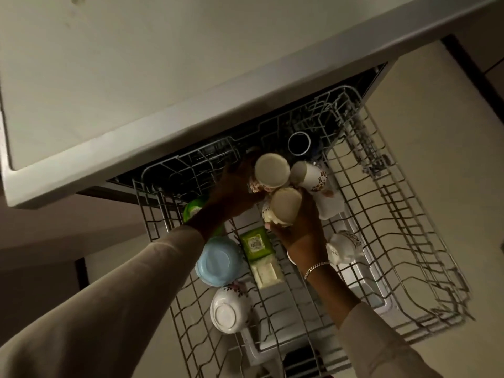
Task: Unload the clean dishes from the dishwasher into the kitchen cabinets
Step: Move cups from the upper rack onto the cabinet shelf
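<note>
Ceramic mug, round base up, fills left grip; right grip clasps second mug above wire rack.

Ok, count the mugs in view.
4. One mug in the left hand; one in the right hand; one tilted just right of the first; one lying in the rack right of the right wrist. Hands may hide more.

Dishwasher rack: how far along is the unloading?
Partly done, it seems: the right side of the rack shows bare wire. In hand: the left hand grips one upturned mug, the right hand a second mug. Still left: a third mug, a tipped mug, a blue bowl, a white bowl and a green box.
</note>
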